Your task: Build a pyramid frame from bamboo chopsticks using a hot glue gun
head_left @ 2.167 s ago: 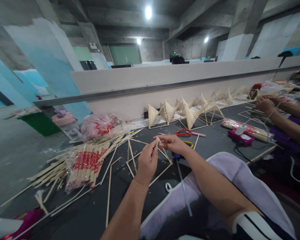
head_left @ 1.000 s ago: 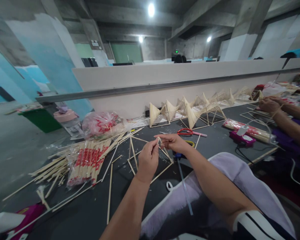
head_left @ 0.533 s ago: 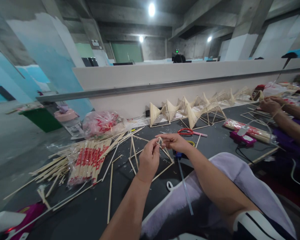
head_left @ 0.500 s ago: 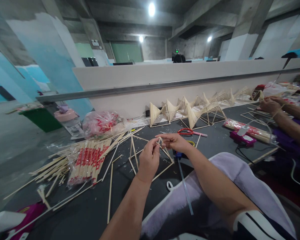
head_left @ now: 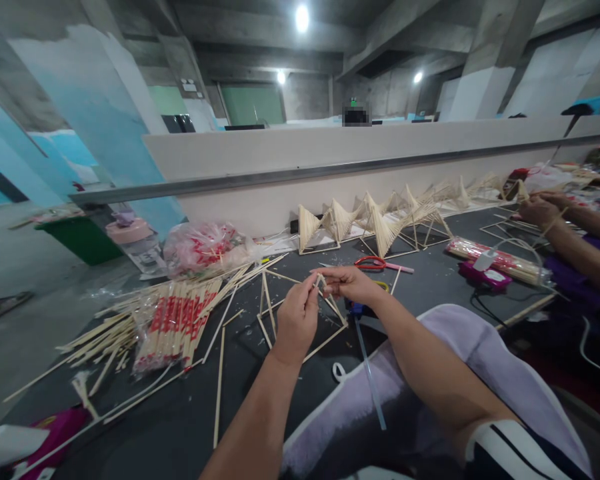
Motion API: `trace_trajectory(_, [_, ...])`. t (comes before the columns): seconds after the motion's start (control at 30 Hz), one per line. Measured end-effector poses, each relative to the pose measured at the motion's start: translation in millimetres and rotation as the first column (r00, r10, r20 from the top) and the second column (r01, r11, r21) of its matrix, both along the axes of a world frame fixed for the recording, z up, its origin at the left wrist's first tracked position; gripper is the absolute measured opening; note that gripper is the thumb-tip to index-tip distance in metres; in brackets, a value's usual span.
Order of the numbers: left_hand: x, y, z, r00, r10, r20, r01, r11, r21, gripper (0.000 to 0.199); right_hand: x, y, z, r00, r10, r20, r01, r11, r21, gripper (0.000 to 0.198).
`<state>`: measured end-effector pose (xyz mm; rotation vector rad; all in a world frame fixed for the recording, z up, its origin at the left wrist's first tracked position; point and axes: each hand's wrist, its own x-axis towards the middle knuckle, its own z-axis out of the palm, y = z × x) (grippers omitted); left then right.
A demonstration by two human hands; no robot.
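Observation:
My left hand [head_left: 299, 319] and my right hand [head_left: 349, 284] meet over the dark table, thumbs and fingers closed on the peak of a wooden stick frame [head_left: 326, 344]. Two pale sticks come together at a point between the fingertips; the exact joint is partly hidden. The frame's lower sticks rest on the table below my hands. Just beyond my right hand lie red-handled scissors [head_left: 370, 264] and a pink pen-like stick [head_left: 400, 268]. Partly behind my right wrist is a blue tool [head_left: 357, 309], with a long translucent rod [head_left: 373, 377] running toward my lap.
Packaged sticks [head_left: 177, 323] and loose sticks [head_left: 113, 333] cover the left side, near a pink-lidded bottle [head_left: 135, 233]. Finished twisted stick structures [head_left: 380, 223] line the partition [head_left: 330, 150]. At right are a stick bundle [head_left: 500, 260], a purple device [head_left: 485, 275] and another person's hands [head_left: 545, 208].
My hands stay almost still, holding the frame's peak. A person's sandalled foot has come into view at the left edge, on the floor.

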<state>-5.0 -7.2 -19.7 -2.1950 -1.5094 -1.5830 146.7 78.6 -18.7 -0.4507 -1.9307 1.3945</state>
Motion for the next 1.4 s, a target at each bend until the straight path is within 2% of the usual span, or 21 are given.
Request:
trace_trajectory(0.23, [-1.7, 0.2, 0.2, 1.000, -0.006, -0.005, 0.005, 1.000, -0.017, 0.032, 1.6, -1.5, 3.9, 1.000, 0.016, 0.007, -0.016, 1.000, -0.013, 0.051])
trace_trajectory(0.47, [-3.0, 1.7, 0.2, 0.999, -0.030, 0.040, 0.032, 0.997, -0.064, 0.032, 2.8, -0.5, 4.3, 0.999, 0.039, 0.024, -0.040, 0.999, 0.030, 0.055])
trace_trajectory(0.9, [-0.2, 4.0, 2.4, 0.976, -0.069, 0.208, 0.111, 0.974, -0.198, 0.034, 1.2, -4.5, 8.4, 0.995, 0.058, 0.082, -0.062, 0.997, 0.045, 0.053])
trace_trajectory(1.2, [-1.5, 4.2, 1.0, 0.996, -0.053, 0.078, 0.062, 0.990, -0.125, 0.033, 3.2, -0.9, 7.2, 0.998, 0.039, 0.040, -0.042, 0.996, 0.081, 0.053])
trace_trajectory(1.4, [-3.4, 4.3, -1.2, 0.998, -0.042, 0.039, 0.046, 0.993, -0.106, 0.033, 2.5, -2.5, 8.8, 0.998, 0.053, 0.026, -0.054, 0.998, 0.037, 0.054])
